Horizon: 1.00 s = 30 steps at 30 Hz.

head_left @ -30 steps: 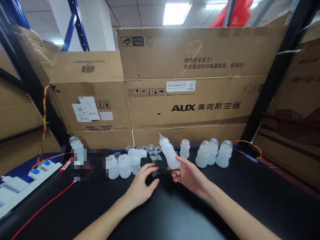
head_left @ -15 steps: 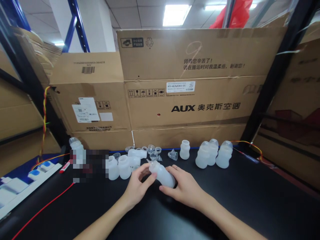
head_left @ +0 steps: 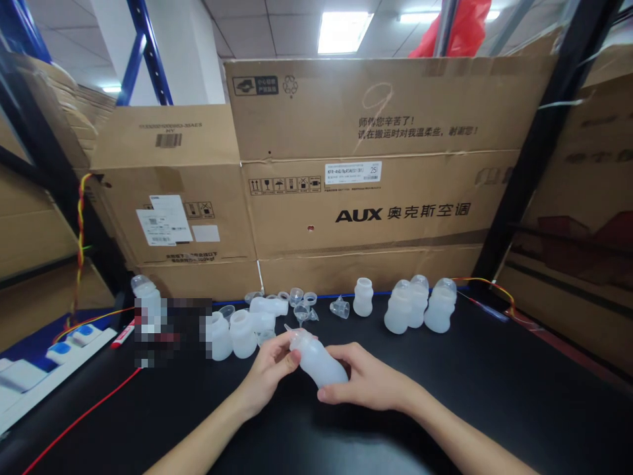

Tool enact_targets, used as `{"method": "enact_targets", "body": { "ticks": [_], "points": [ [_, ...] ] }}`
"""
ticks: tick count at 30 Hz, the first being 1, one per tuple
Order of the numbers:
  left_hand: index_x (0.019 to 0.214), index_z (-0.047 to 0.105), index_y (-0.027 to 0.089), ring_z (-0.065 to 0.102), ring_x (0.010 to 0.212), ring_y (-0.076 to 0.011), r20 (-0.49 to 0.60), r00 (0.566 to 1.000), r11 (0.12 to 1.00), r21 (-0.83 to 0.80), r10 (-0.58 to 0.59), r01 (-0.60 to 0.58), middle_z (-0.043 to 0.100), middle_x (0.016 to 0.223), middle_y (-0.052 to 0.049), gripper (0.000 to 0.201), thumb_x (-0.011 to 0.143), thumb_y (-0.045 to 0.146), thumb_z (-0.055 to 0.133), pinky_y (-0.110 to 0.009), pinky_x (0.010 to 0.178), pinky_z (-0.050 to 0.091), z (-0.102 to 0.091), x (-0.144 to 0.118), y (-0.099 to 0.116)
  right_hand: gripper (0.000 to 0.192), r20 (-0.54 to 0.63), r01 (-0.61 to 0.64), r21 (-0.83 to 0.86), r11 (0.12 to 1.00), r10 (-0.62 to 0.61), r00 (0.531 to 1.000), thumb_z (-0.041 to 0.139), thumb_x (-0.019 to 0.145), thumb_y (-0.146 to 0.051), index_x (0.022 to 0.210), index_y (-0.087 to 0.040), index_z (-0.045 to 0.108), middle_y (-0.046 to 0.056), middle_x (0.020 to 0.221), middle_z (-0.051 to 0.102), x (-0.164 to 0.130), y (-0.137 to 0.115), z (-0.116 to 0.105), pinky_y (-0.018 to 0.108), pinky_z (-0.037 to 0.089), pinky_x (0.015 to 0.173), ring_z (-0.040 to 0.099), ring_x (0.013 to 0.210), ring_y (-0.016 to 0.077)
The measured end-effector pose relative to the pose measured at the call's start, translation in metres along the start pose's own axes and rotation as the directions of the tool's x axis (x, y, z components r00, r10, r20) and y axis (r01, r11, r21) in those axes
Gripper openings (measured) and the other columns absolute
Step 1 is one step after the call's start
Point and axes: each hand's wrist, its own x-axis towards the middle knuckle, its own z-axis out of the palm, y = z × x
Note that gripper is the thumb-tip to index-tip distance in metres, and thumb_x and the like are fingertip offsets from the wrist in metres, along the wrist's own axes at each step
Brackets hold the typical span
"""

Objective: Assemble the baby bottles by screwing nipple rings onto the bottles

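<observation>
I hold a translucent white bottle (head_left: 316, 360) tilted, its nipple end pointing up and to the left, just above the black table (head_left: 494, 396). My right hand (head_left: 368, 381) grips its body from below and behind. My left hand (head_left: 270, 371) pinches the neck and cap end with thumb and fingers. Behind the hands lie several loose clear caps and small funnels (head_left: 301, 310).
Three capped bottles (head_left: 418, 305) and one open bottle (head_left: 363, 296) stand at the back right. More open bottles (head_left: 237, 333) stand at the left, next to a blurred patch. Cardboard boxes (head_left: 366, 165) wall the back. A red wire (head_left: 84, 412) and a red marker (head_left: 122, 334) lie at the left.
The bottle went from upright in my right hand to tilted low over the table. My left hand came up and took hold of its cap end.
</observation>
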Motion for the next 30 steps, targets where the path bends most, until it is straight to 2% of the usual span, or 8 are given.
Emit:
{"method": "enact_targets", "body": {
  "ticks": [4, 8, 10, 12, 15, 18, 23, 30],
  "points": [
    [0.12, 0.077, 0.022, 0.063, 0.122, -0.0313, 0.015, 0.998, 0.996, -0.063, -0.058, 0.059, 0.075, 0.125, -0.009, 0.055, 0.082, 0.062, 0.078, -0.034, 0.104, 0.045, 0.0, -0.003, -0.004, 0.04, 0.166, -0.024, 0.213, 0.977, -0.012, 0.986, 0.085, 0.079, -0.047, 0.093, -0.013, 0.068, -0.003, 0.075, 0.057, 0.004, 0.008, -0.003, 0.016, 0.035, 0.059, 0.047, 0.067, 0.0071],
    [0.119, 0.076, 0.022, 0.064, 0.121, -0.0323, -0.027, 0.996, 0.984, -0.16, -0.08, 0.074, 0.074, 0.129, -0.01, 0.054, 0.08, 0.059, 0.082, -0.036, 0.102, 0.046, 0.008, -0.009, 0.002, 0.055, 0.18, 0.03, 0.179, 0.983, -0.063, 0.982, 0.075, 0.086, -0.062, 0.11, -0.013, 0.074, 0.0, 0.08, 0.062, 0.011, 0.018, -0.001, 0.017, 0.041, 0.058, 0.049, 0.066, 0.0081],
    [0.117, 0.074, 0.021, 0.066, 0.117, -0.0317, -0.066, 0.995, 0.977, -0.205, -0.078, 0.063, 0.075, 0.128, -0.011, 0.054, 0.079, 0.059, 0.082, -0.036, 0.099, 0.047, 0.013, -0.011, 0.007, 0.055, 0.035, 0.127, -0.026, 0.992, -0.126, 0.991, 0.066, 0.093, -0.063, 0.119, -0.016, 0.075, 0.003, 0.089, 0.068, 0.014, 0.023, -0.002, 0.021, 0.047, 0.064, 0.054, 0.07, 0.0109],
    [0.115, 0.072, 0.021, 0.066, 0.117, -0.0309, -0.092, 0.993, 0.973, -0.224, -0.08, 0.058, 0.075, 0.126, -0.012, 0.052, 0.079, 0.057, 0.082, -0.035, 0.097, 0.048, 0.015, -0.011, 0.011, 0.045, -0.153, 0.179, -0.357, 0.917, -0.247, 0.957, 0.062, 0.098, -0.055, 0.125, -0.022, 0.075, 0.008, 0.111, 0.071, 0.017, 0.028, -0.006, 0.03, 0.053, 0.086, 0.062, 0.092, 0.0178],
    [0.109, 0.067, 0.02, 0.067, 0.111, -0.0274, -0.114, 0.99, 0.978, -0.203, -0.079, 0.054, 0.078, 0.116, -0.011, 0.049, 0.078, 0.055, 0.084, -0.031, 0.09, 0.048, 0.016, -0.009, 0.011, 0.036, -0.321, 0.054, -0.708, 0.704, -0.389, 0.864, 0.062, 0.1, -0.038, 0.132, -0.027, 0.072, 0.011, 0.147, 0.056, 0.02, 0.042, -0.02, 0.049, 0.042, 0.115, 0.051, 0.131, 0.0293],
    [0.098, 0.066, 0.018, 0.068, 0.092, -0.0219, -0.128, 0.99, 0.987, -0.152, -0.063, 0.044, 0.078, 0.098, -0.009, 0.051, 0.075, 0.058, 0.086, -0.027, 0.08, 0.047, 0.014, -0.004, 0.009, 0.042, -0.39, -0.086, -0.798, 0.597, -0.401, 0.829, 0.064, 0.096, -0.03, 0.138, -0.028, 0.068, 0.012, 0.163, 0.037, 0.024, 0.058, -0.034, 0.057, 0.037, 0.119, 0.038, 0.145, 0.0351],
    [0.095, 0.067, 0.018, 0.063, 0.073, -0.0155, -0.157, 0.985, 0.991, -0.13, -0.065, 0.045, 0.071, 0.083, -0.003, 0.059, 0.066, 0.062, 0.091, -0.025, 0.069, 0.046, 0.012, 0.002, 0.004, 0.048, -0.438, -0.105, -0.704, 0.703, -0.313, 0.843, 0.06, 0.096, -0.025, 0.144, -0.026, 0.061, 0.014, 0.151, 0.047, 0.029, 0.068, -0.042, 0.054, 0.04, 0.116, 0.047, 0.137, 0.0322],
    [0.088, 0.068, 0.016, 0.057, 0.074, -0.0136, -0.139, 0.99, 0.999, -0.032, -0.014, 0.01, 0.068, 0.08, -0.001, 0.054, 0.065, 0.059, 0.092, -0.023, 0.07, 0.042, 0.014, 0.003, 0.001, 0.03, -0.519, -0.078, -0.533, 0.843, -0.253, 0.816, 0.064, 0.092, -0.033, 0.119, -0.02, 0.065, 0.009, 0.117, 0.058, 0.03, 0.061, -0.036, 0.041, 0.052, 0.094, 0.06, 0.096, 0.0221]
  ]
}}
